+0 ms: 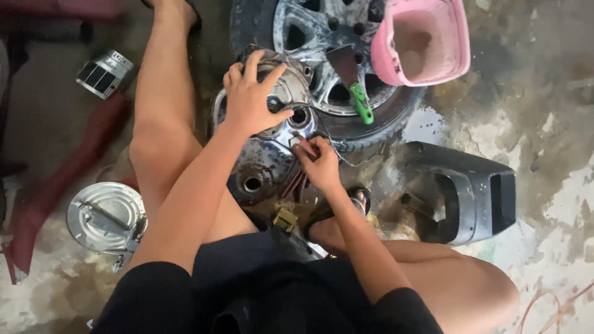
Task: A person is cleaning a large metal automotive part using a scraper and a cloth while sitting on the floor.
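The left hand (250, 99) spreads flat over the chrome hubcap (266, 158) propped against the tyre (383, 124) on the floor, the right hand (318, 162) pinches sandpaper (reddish strip) against its face — a slip could scrape fingers on the rim

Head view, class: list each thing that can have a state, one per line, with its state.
Left hand: spread flat on the chrome hubcap.
Right hand: fingers pinched on a small piece against the hubcap.
Pink tub: upright, open.
Green-handled tool: lying on the wheel.
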